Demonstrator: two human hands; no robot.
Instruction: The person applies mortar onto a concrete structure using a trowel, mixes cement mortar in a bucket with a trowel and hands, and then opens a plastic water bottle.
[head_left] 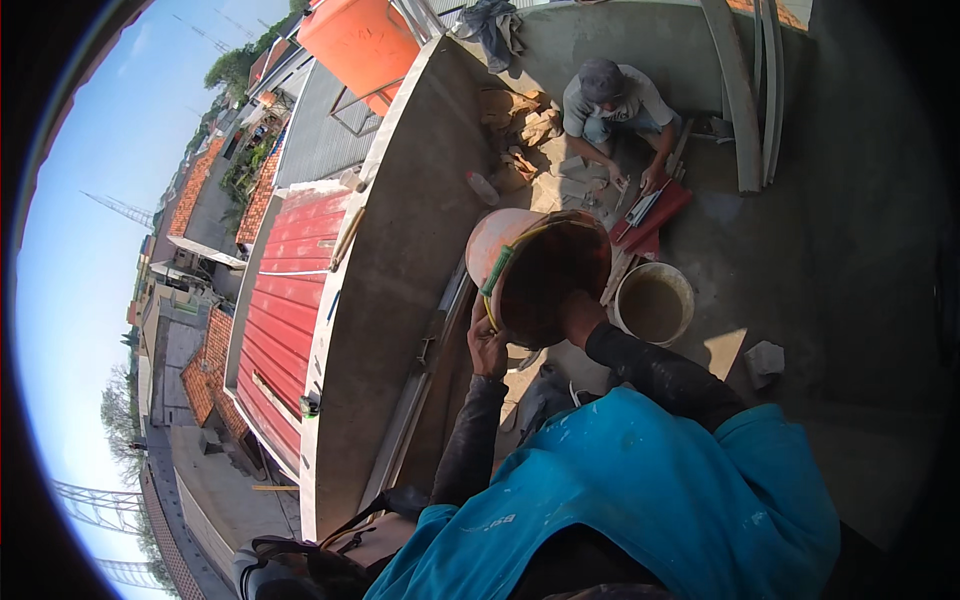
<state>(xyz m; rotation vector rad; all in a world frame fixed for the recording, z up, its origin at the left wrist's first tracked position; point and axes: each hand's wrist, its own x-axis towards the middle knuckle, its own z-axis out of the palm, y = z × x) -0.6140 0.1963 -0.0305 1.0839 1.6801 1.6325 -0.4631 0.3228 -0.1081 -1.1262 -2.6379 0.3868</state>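
Observation:
A worn pinkish-red bucket (490, 240) is tipped on its side in front of me, its dark mouth turned toward me. My left hand (487, 345) is closed on the lower left of its rim, beside the yellow bail handle with a green grip (497, 270). Into the mouth reaches my right hand (580, 318); its fingers are lost in the shadow inside, so what they touch is hidden. Just right of it a whitish pail (683, 318) stands upright, holding greyish liquid.
Beyond the buckets a crouching person (615, 105) in a cap handles a thin strip over a red sheet piece (660, 215). Crumpled brown paper (525, 120) lies left of them. Long boards (738, 100) lean at the far wall. A low parapet (400, 240) edges the left; a pale block (764, 362) sits right.

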